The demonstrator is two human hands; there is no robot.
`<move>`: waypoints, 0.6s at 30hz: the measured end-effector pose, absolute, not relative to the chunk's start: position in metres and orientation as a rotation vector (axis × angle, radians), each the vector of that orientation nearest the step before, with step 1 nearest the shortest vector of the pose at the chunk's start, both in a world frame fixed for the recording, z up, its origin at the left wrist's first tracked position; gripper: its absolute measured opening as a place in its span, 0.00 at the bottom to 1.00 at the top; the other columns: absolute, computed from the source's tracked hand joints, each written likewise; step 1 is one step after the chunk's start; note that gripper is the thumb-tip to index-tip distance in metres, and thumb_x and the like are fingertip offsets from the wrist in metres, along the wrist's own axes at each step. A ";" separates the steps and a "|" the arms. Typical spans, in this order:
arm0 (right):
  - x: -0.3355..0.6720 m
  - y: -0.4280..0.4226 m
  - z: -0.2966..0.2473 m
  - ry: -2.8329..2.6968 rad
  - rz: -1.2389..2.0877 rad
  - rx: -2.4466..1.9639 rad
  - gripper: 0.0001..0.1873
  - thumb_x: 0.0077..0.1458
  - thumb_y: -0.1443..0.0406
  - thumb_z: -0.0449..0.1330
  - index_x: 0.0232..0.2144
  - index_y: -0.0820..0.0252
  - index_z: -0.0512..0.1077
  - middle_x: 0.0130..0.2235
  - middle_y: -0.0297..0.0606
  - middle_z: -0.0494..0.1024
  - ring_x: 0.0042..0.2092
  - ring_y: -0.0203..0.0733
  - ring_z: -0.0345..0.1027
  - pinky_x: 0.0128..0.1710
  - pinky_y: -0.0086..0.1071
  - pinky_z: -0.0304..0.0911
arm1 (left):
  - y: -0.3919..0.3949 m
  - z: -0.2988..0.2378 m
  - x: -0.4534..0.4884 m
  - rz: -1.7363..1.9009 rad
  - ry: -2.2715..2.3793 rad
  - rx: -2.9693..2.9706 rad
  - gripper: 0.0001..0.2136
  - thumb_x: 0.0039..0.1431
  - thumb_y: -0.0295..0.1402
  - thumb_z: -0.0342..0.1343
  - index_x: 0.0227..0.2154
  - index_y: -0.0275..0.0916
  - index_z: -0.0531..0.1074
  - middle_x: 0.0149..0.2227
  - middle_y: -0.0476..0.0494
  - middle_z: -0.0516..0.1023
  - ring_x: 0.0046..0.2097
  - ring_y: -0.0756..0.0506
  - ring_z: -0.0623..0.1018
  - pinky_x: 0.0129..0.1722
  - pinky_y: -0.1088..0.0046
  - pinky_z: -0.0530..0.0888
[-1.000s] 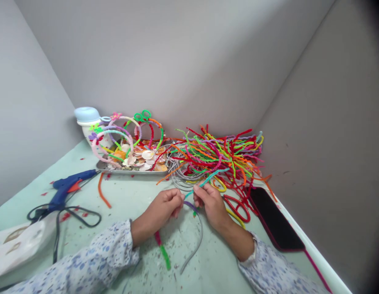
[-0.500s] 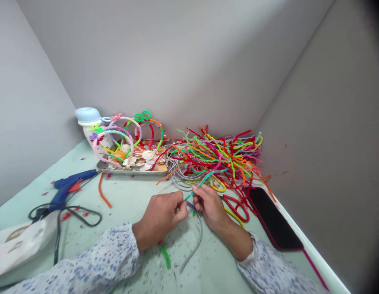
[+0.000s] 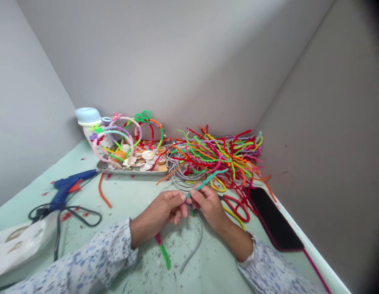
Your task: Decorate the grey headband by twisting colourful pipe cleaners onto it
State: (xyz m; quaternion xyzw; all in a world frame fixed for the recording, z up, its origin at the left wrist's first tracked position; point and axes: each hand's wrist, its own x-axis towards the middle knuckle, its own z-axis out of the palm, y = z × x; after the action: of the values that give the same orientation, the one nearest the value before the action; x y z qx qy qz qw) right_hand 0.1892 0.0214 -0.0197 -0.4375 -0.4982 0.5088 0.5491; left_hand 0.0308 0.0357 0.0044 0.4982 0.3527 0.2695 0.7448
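Note:
A turquoise pipe cleaner (image 3: 211,177) runs up and to the right out of my fingers. My left hand (image 3: 158,212) pinches its lower end between thumb and forefinger, the other fingers loosely curled. Close beside it, my right hand (image 3: 210,207) is closed on the same strand, thumb on top. Below the hands curves a thin headband: its bare grey end (image 3: 198,244) hangs under the right hand, and its green-and-pink wrapped end (image 3: 165,256) comes out below the left. A bit of purple shows between the hands; the headband's middle is hidden by my fingers.
Coloured pipe cleaners (image 3: 221,153) lie heaped at the back beside grey bands (image 3: 180,175). A metal tray (image 3: 135,173) holds shells and decorated headbands (image 3: 95,153). Around stand a blue glue gun (image 3: 65,190), white bottle (image 3: 88,126), red-handled scissors (image 3: 236,208) and phone (image 3: 275,220).
My left hand has turned from a fist to a thumb-and-finger pinch, its other fingers loosening. It has moved up against my right fingers; the right hand has barely moved.

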 end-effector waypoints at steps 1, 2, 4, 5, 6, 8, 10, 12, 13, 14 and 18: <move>0.189 0.021 -0.020 -1.182 1.201 -1.041 0.13 0.53 0.57 0.60 0.25 0.60 0.67 0.20 0.30 0.69 0.21 0.32 0.58 0.22 0.27 0.55 | 0.035 0.005 0.031 0.594 0.777 1.114 0.10 0.58 0.38 0.51 0.30 0.35 0.68 0.22 0.50 0.72 0.16 0.57 0.62 0.17 0.81 0.54; 0.189 0.021 -0.020 -1.182 1.197 -1.051 0.13 0.53 0.57 0.59 0.24 0.60 0.67 0.20 0.29 0.69 0.21 0.32 0.58 0.22 0.27 0.55 | 0.034 0.005 0.031 0.593 0.795 1.151 0.10 0.58 0.37 0.50 0.30 0.35 0.68 0.21 0.51 0.71 0.16 0.57 0.61 0.17 0.81 0.54; 0.189 0.020 -0.021 -1.178 1.186 -1.080 0.15 0.54 0.57 0.59 0.22 0.60 0.66 0.18 0.28 0.66 0.20 0.32 0.57 0.21 0.27 0.54 | 0.032 0.007 0.031 0.602 0.860 1.284 0.09 0.58 0.36 0.49 0.29 0.36 0.68 0.20 0.52 0.70 0.16 0.56 0.60 0.17 0.80 0.55; 0.189 0.020 -0.021 -1.173 1.177 -1.094 0.15 0.54 0.57 0.58 0.21 0.60 0.65 0.17 0.28 0.65 0.20 0.32 0.57 0.21 0.27 0.54 | 0.031 0.009 0.031 0.618 0.899 1.384 0.09 0.59 0.36 0.49 0.29 0.36 0.68 0.20 0.52 0.70 0.17 0.55 0.61 0.18 0.80 0.56; 0.188 0.019 -0.022 -1.167 1.169 -1.105 0.16 0.54 0.57 0.58 0.20 0.60 0.65 0.17 0.28 0.65 0.20 0.32 0.56 0.21 0.27 0.53 | 0.029 0.010 0.031 0.642 0.939 1.497 0.10 0.59 0.36 0.48 0.28 0.36 0.69 0.20 0.52 0.70 0.18 0.54 0.62 0.19 0.79 0.58; 0.187 0.018 -0.022 -1.154 1.158 -1.124 0.16 0.54 0.58 0.58 0.20 0.59 0.64 0.17 0.27 0.64 0.20 0.31 0.56 0.21 0.27 0.54 | 0.026 0.013 0.031 0.696 1.014 1.726 0.10 0.60 0.35 0.47 0.27 0.37 0.70 0.20 0.51 0.70 0.21 0.52 0.64 0.23 0.78 0.60; 0.186 0.017 -0.020 -1.142 1.161 -1.158 0.17 0.54 0.58 0.57 0.19 0.59 0.63 0.17 0.27 0.64 0.19 0.31 0.55 0.21 0.26 0.53 | 0.024 0.015 0.030 0.731 1.073 1.906 0.11 0.60 0.33 0.47 0.26 0.38 0.70 0.21 0.51 0.70 0.23 0.51 0.66 0.25 0.77 0.61; 0.185 0.017 -0.018 -1.132 1.169 -1.209 0.17 0.54 0.57 0.57 0.18 0.59 0.62 0.16 0.27 0.64 0.18 0.31 0.55 0.20 0.26 0.53 | 0.022 0.015 0.029 0.739 1.108 2.033 0.10 0.60 0.33 0.47 0.27 0.39 0.71 0.22 0.50 0.70 0.24 0.50 0.67 0.27 0.77 0.60; 0.184 0.017 -0.017 -1.126 1.172 -1.237 0.18 0.53 0.57 0.58 0.18 0.59 0.62 0.16 0.27 0.64 0.18 0.31 0.55 0.19 0.26 0.53 | 0.022 0.015 0.028 0.739 1.119 2.080 0.10 0.60 0.32 0.47 0.28 0.39 0.72 0.22 0.50 0.71 0.24 0.50 0.67 0.27 0.76 0.60; 0.183 0.018 -0.016 -1.117 1.178 -1.259 0.18 0.53 0.57 0.58 0.17 0.59 0.62 0.16 0.27 0.64 0.18 0.30 0.55 0.19 0.26 0.52 | 0.022 0.014 0.028 0.738 1.132 2.114 0.10 0.60 0.32 0.47 0.29 0.40 0.72 0.22 0.50 0.71 0.24 0.50 0.67 0.27 0.76 0.60; 0.182 0.021 -0.018 -1.039 1.238 -1.262 0.17 0.52 0.56 0.59 0.18 0.59 0.62 0.16 0.27 0.64 0.17 0.29 0.55 0.17 0.25 0.51 | 0.025 0.007 0.029 0.774 1.186 2.079 0.09 0.60 0.33 0.47 0.29 0.40 0.71 0.23 0.50 0.70 0.25 0.49 0.68 0.27 0.76 0.60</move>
State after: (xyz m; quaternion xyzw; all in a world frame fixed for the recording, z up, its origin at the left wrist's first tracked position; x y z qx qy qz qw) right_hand 0.1820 0.0208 -0.0177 -0.5260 -0.4332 0.5160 0.5191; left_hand 0.0288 0.0250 0.0067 0.7862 0.4487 0.2929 0.3080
